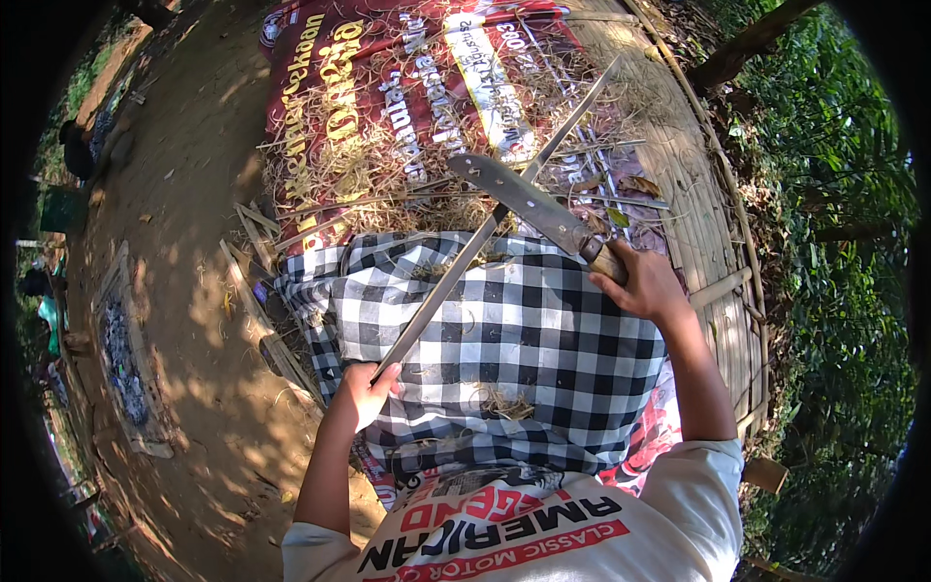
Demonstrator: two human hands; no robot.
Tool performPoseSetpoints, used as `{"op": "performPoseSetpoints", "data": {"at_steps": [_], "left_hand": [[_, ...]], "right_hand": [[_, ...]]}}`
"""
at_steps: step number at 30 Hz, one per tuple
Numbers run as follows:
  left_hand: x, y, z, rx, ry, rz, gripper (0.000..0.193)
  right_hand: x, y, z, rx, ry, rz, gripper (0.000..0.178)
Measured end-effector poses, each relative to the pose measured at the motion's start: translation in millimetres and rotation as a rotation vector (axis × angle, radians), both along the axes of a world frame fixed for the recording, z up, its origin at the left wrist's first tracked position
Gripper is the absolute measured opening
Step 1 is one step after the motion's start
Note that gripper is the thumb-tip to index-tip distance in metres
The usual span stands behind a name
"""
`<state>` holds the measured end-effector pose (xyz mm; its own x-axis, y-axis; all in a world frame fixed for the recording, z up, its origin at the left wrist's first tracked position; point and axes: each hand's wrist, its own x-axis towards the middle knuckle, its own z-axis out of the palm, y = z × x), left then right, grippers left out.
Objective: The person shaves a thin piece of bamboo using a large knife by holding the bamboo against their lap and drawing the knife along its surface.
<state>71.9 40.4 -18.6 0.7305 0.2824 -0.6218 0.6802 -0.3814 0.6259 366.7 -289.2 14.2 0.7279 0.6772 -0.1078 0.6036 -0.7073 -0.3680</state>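
Above a black-and-white checked cloth, a long brown bamboo-like strip is gripped near one end by the curled left hand and crossed by a broad metal knife, its wooden handle clasped in the right hand.

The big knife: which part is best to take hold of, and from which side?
Take the knife by its wooden handle, from the person's right, as the right hand does. The handle points right and toward the person, while the broad blade extends away across the long strip, so this likely avoids the metal.
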Motion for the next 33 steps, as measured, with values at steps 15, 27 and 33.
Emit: {"op": "performPoseSetpoints", "data": {"at_steps": [15,27,33], "left_hand": [[1,-10,10,0.008,0.032,0.047,0.039],[3,1,6,0.017,0.071,-0.02,0.044],[7,-8,15,0.034,-0.029,-0.012,0.043]], "right_hand": [[-27,72,-29,0.031,0.238,0.421,0.06],[26,23,-26,0.051,-0.018,0.099,0.046],[1,52,-35,0.144,-0.033,0.212,0.054]]}}
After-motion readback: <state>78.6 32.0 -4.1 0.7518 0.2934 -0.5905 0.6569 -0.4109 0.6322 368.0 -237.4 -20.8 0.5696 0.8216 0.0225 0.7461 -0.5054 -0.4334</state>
